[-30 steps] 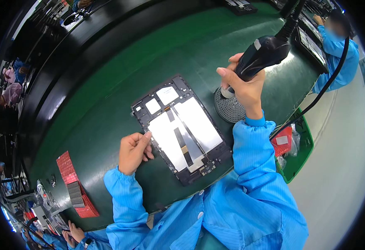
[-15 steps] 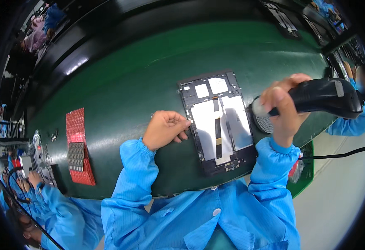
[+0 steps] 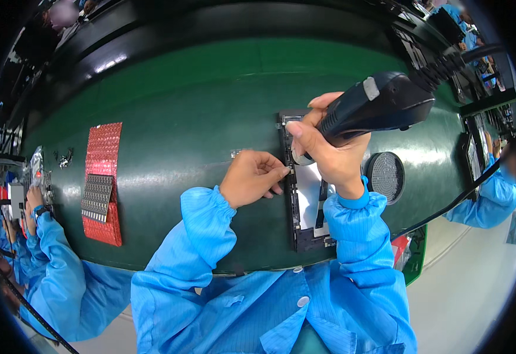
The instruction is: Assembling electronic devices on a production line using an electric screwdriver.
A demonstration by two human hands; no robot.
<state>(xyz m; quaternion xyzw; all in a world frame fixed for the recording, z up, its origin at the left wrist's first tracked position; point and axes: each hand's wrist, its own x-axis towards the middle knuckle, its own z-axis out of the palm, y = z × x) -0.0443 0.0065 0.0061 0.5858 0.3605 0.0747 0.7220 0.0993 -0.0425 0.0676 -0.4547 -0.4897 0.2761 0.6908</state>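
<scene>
On the green bench lies an opened tablet (image 3: 307,200) with a black frame and silvery inner panels. My right hand (image 3: 337,159) is wrapped round a black corded hand tool (image 3: 382,106). The tool's pale round head is over the tablet's left part, mostly hidden by my fingers; contact cannot be made out. My left hand (image 3: 252,177) pinches at the tablet's left edge, thumb and forefinger pressed together; what is between them is too small to name. To the right of the tablet sits a round black dish (image 3: 386,177) with a perforated grey surface.
Red bubble wrap (image 3: 102,150) lies to the left, bearing a dark sheet of small parts (image 3: 97,197). Small dark bits (image 3: 64,158) lie beyond it. A green bin (image 3: 418,253) stands at lower right, near a black cable (image 3: 441,211). Co-workers' blue sleeves (image 3: 57,283) appear at both sides.
My right hand has brought the black tool leftward from beside the dish to over the tablet. My left hand still pinches at the tablet's edge. The whole view has shifted.
</scene>
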